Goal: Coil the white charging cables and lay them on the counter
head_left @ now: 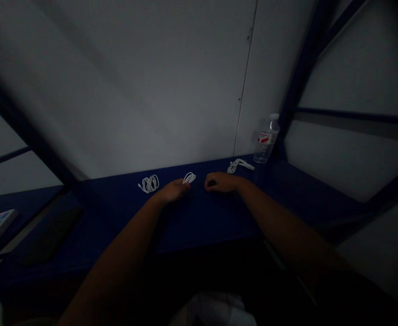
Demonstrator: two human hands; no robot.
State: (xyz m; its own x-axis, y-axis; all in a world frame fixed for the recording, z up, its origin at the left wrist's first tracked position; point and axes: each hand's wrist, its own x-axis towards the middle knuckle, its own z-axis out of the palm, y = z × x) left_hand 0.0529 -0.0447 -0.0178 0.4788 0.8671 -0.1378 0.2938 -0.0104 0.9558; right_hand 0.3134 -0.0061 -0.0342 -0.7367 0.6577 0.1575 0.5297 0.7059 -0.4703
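Over the back part of the blue tabletop (199, 226), a white cable (189, 177) folded into loops is pinched between the thumb and fingers of the left hand (173, 191). Across a small gap, the right hand (222, 182) is curled into a ring; it is too dim to tell whether its fingertips meet or grip anything. Beyond the left hand's outer side lies a coiled cable (150, 184); behind the right hand lies a folded cable (239, 164), with a clear bottle (266, 139) beside it. The step in hand appears to be arranging the white cable's loops; the next move probably calls for a firm left pinch while the right fingers cross over to gather them without tangling.
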